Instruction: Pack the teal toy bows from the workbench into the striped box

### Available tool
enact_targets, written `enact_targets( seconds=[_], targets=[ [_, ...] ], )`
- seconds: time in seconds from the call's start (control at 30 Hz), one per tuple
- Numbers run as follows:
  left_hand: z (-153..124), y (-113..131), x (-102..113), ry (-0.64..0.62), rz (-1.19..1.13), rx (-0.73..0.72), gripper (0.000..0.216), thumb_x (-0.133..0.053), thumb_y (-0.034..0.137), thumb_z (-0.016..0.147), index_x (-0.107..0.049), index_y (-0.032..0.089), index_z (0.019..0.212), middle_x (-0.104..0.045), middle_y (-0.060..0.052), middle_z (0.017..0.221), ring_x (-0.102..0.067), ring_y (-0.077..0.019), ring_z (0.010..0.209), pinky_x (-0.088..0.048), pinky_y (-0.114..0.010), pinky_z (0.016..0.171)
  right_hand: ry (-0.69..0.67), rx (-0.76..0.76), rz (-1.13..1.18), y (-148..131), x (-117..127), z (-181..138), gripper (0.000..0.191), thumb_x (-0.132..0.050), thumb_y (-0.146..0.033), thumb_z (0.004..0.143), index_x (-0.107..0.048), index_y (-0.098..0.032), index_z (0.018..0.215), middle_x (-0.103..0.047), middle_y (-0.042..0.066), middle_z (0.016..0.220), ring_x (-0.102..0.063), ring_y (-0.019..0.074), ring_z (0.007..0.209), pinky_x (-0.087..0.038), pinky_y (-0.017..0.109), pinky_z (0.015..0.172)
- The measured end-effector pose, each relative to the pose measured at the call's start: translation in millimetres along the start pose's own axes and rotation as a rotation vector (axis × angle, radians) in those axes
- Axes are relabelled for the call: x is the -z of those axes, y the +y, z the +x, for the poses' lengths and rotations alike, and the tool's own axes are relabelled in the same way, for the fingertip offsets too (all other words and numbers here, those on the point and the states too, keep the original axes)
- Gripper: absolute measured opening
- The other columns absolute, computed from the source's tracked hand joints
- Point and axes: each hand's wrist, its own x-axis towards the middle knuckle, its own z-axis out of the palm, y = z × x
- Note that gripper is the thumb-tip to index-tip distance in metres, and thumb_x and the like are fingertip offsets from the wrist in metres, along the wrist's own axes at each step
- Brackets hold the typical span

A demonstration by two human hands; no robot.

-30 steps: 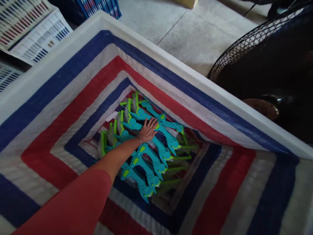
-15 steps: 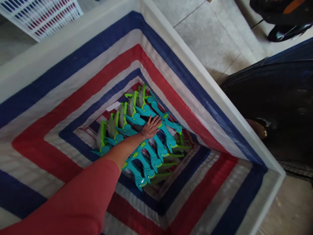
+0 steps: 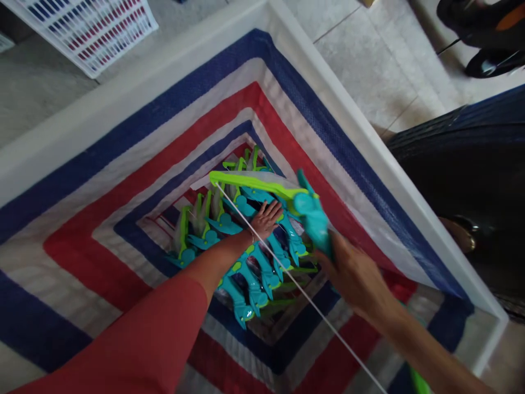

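My left hand (image 3: 266, 220) lies flat, fingers spread, on a stack of teal and green toy bows (image 3: 241, 298) at the bottom of a deep bin. My right hand (image 3: 356, 276) is wrapped round the teal grip of another toy bow (image 3: 314, 216), held above the stack. Its green upper limb points left, and a white string (image 3: 279, 261) runs from that tip to the lower right. A green piece (image 3: 419, 380) shows below my right forearm, partly hidden. Striped red, white and blue woven lining (image 3: 221, 115) covers the inside of the bin.
The bin's pale rim (image 3: 336, 97) runs round the work area. Beyond it stand a white slatted basket (image 3: 110, 41) at the upper left and a large dark, shiny bulk (image 3: 463, 180) at the right. Dark objects (image 3: 488, 24) lie on the tiled floor (image 3: 369, 60) at the upper right.
My right hand has come into view from the lower right with a toy bow in it. My left hand stays on the stack. The whole scene has shifted slightly to the right.
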Motion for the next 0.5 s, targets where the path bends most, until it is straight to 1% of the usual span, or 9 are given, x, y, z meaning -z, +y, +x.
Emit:
enact_targets(
  seconds=[0.07, 0.17, 0.23, 0.27, 0.33, 0.37, 0.43, 0.5],
  targets=[
    [0, -1, -2, 0.038, 0.015, -0.013, 0.059, -0.046, 0.038, 0.104, -0.04, 0.011, 0.157, -0.034, -0.016, 0.165, -0.013, -0.0299, 0.159, -0.005, -0.058, 0.131, -0.041, -0.013, -0.02, -10, -25, 60, 0.038, -0.046, -0.042, 0.107, -0.055, -0.012, 0.128, -0.07, 0.013, 0.104, -0.067, 0.0254, 0.097, -0.049, 0.034, 0.082],
    [0, -4, -8, 0.09, 0.029, -0.031, 0.06, -0.05, 0.04, 0.103, -0.042, 0.011, 0.155, -0.037, -0.016, 0.164, -0.014, -0.0297, 0.159, -0.007, -0.058, 0.131, -0.011, -0.068, -0.055, -21, -79, 155, 0.044, -0.044, -0.034, 0.107, -0.048, -0.006, 0.14, -0.069, 0.02, 0.112, -0.065, 0.029, 0.106, -0.047, 0.038, 0.092],
    [0, -6, -14, 0.103, 0.036, -0.032, 0.059, -0.053, 0.042, 0.102, -0.045, 0.013, 0.153, -0.04, -0.016, 0.162, -0.017, -0.0293, 0.158, -0.007, -0.058, 0.131, 0.032, -0.079, -0.05, -23, -117, 202, 0.049, -0.048, -0.032, 0.105, -0.045, -0.004, 0.145, -0.065, 0.026, 0.122, -0.062, 0.0322, 0.114, -0.046, 0.042, 0.097],
    [0, -7, -16, 0.104, 0.039, -0.027, 0.06, -0.053, 0.043, 0.101, -0.045, 0.014, 0.153, -0.041, -0.015, 0.162, -0.019, -0.0291, 0.158, -0.007, -0.057, 0.132, 0.047, -0.075, -0.045, -22, -133, 218, 0.051, -0.049, -0.031, 0.104, -0.044, -0.004, 0.146, -0.062, 0.028, 0.129, -0.059, 0.0336, 0.12, -0.045, 0.044, 0.1],
    [0, -7, -17, 0.102, 0.046, -0.023, 0.061, -0.051, 0.044, 0.102, -0.042, 0.014, 0.154, -0.039, -0.016, 0.163, -0.018, -0.0287, 0.158, -0.006, -0.057, 0.132, 0.062, -0.039, -0.03, -16, -156, 237, 0.053, -0.047, -0.03, 0.105, -0.041, -0.004, 0.149, -0.054, 0.028, 0.141, -0.051, 0.0336, 0.132, -0.042, 0.044, 0.108],
    [0, -7, -16, 0.097, 0.048, -0.027, 0.062, -0.048, 0.044, 0.103, -0.039, 0.013, 0.156, -0.035, -0.016, 0.165, -0.016, -0.0284, 0.159, -0.006, -0.056, 0.132, 0.063, -0.005, -0.017, -11, -163, 240, 0.052, -0.044, -0.03, 0.106, -0.041, -0.003, 0.15, -0.052, 0.027, 0.144, -0.048, 0.0323, 0.135, -0.04, 0.043, 0.111],
    [0, -6, -12, 0.077, 0.053, -0.027, 0.065, -0.045, 0.044, 0.104, -0.033, 0.011, 0.159, -0.028, -0.016, 0.168, -0.011, -0.0282, 0.159, -0.007, -0.056, 0.132, 0.057, 0.072, 0.009, 0, -167, 242, 0.051, -0.038, -0.031, 0.108, -0.041, -0.003, 0.151, -0.053, 0.026, 0.143, -0.048, 0.0295, 0.136, -0.041, 0.038, 0.111],
    [1, -5, -6, 0.045, 0.053, -0.013, 0.066, -0.045, 0.044, 0.104, -0.032, 0.011, 0.16, -0.024, -0.015, 0.169, -0.009, -0.0289, 0.16, -0.008, -0.055, 0.132, 0.045, 0.13, 0.027, 9, -162, 239, 0.051, -0.037, -0.031, 0.108, -0.041, -0.002, 0.151, -0.056, 0.025, 0.139, -0.052, 0.0278, 0.131, -0.044, 0.034, 0.106]
  ],
)
